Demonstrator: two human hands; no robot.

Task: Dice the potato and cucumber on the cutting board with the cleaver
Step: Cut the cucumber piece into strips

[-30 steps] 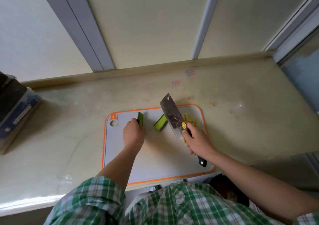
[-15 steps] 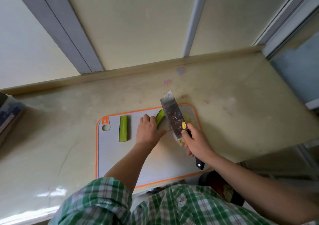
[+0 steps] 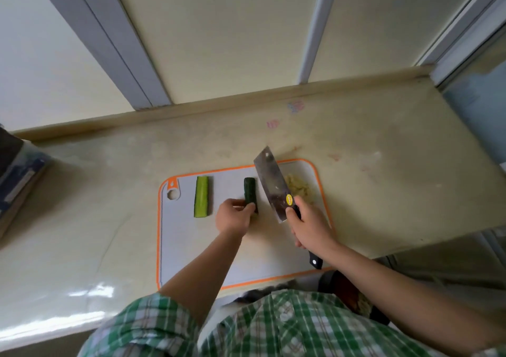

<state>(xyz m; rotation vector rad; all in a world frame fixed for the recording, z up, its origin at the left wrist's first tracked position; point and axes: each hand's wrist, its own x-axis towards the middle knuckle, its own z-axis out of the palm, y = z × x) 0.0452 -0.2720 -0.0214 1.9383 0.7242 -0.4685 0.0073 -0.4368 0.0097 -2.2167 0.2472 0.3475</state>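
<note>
A grey cutting board (image 3: 246, 261) with an orange rim lies on the counter. One cucumber half (image 3: 201, 200) lies cut side up at the board's left. My left hand (image 3: 235, 216) holds the near end of a second cucumber half (image 3: 250, 193), skin side up, at the board's middle. My right hand (image 3: 310, 225) grips the black handle of the cleaver (image 3: 272, 184), whose blade is tilted just right of that cucumber half. A pile of diced potato (image 3: 299, 187) sits at the board's far right corner, partly hidden by the blade.
The beige counter (image 3: 383, 178) ends at a raised back ledge under a window frame. A dark box-like object (image 3: 16, 176) sits at the counter's far left edge. A dark container (image 3: 353, 296) shows below the counter's front edge, near my right arm.
My left hand left one cucumber half at the board's left and moved right to the other half, which now lies straight and skin side up. The cleaver stayed beside it.
</note>
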